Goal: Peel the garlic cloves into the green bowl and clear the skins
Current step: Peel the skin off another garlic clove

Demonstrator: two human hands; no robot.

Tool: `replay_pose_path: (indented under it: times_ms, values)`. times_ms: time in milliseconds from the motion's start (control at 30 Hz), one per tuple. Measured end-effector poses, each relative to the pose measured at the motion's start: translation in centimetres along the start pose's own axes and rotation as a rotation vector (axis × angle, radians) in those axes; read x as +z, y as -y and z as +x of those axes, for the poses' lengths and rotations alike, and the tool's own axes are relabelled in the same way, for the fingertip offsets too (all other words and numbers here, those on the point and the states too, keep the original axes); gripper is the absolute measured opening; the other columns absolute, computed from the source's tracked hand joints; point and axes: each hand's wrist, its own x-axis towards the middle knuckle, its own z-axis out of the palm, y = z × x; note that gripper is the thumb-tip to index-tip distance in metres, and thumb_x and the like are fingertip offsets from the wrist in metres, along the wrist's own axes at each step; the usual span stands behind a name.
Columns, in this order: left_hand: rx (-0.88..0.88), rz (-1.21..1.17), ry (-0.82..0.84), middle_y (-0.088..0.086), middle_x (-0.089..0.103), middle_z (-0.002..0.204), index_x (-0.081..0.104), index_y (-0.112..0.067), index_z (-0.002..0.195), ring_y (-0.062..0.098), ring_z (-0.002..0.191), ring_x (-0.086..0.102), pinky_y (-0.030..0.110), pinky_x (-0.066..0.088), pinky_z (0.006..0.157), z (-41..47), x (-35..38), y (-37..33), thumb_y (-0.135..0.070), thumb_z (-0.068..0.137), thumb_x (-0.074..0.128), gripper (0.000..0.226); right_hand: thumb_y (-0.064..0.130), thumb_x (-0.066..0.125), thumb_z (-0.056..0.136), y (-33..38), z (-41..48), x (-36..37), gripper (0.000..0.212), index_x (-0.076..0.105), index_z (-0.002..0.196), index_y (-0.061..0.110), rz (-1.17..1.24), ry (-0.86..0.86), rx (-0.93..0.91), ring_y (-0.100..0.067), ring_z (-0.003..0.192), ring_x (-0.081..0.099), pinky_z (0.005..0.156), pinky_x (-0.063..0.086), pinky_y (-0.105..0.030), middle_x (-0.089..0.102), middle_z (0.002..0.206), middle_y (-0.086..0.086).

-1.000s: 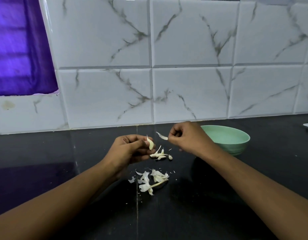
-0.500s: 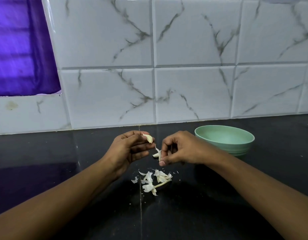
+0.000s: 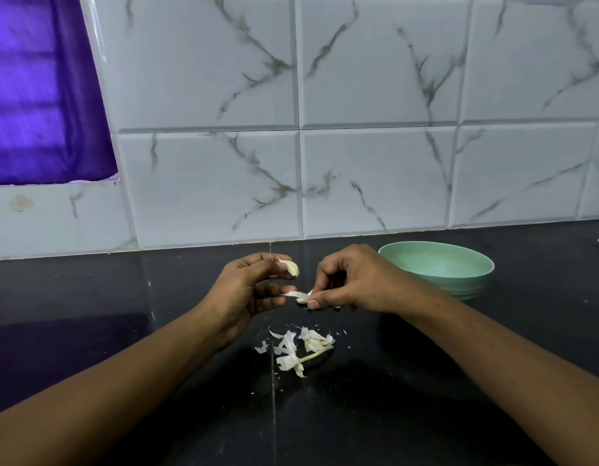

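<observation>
While left hand (image 3: 244,290) pinches clove (image 3: 292,267) with thumb and finger, right hand (image 3: 351,284) pinches white garlic bit (image 3: 299,296), fingers curled. Bit sits between both hands, just under clove. Skins (image 3: 301,348) lie in heap on counter (image 3: 89,331), near, below hands. Bowl (image 3: 466,287) stands just right of right hand.

L hand (image 3: 244,290), R hand (image 3: 355,284), both forearms (image 3: 123,381) bare.

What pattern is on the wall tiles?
The wall tiles are white with grey marble veining, head view.
</observation>
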Motion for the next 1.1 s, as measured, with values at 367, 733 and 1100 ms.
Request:
replay_pose_path:
  times_ms: [367,733,1100]
  values:
    - [0.004,-0.008,0.004,0.002,0.072,0.071,0.065,-0.008,0.087,0.011,0.058,0.068,0.019,0.053,0.050,-0.06,0.04,-0.01,-0.001,0.089,0.054,0.013,0.005,0.066,0.086,-0.62,0.12,0.14,0.019,0.063,0.084,0.023,0.142,0.011,-0.009,-0.008,0.065,0.065,0.058,0.054,-0.031,0.069,0.073,0.005]
    - [-0.010,-0.010,0.013,0.009,0.074,0.076,0.065,-0.009,0.085,0.012,0.068,0.072,0.017,0.053,0.052,-0.35,0.43,-0.01,-0.001,0.087,0.058,0.011,0.013,0.078,0.076,-0.47,0.11,0.67,0.008,0.074,0.082,0.014,-0.009,-0.338,-0.151,-0.007,0.063,0.065,0.065,0.054,-0.024,0.071,0.071,0.001]
    - [0.002,-0.078,0.016,0.005,0.074,0.075,0.065,-0.008,0.083,0.007,0.066,0.071,0.015,0.052,0.050,-0.50,0.51,-0.32,-0.009,0.070,0.066,0.013,0.009,0.073,0.079,-0.74,0.20,0.72,0.007,0.074,0.086,0.010,-0.076,-0.442,-0.274,-0.009,0.065,0.065,0.065,0.054,-0.027,0.071,0.072,0.001]
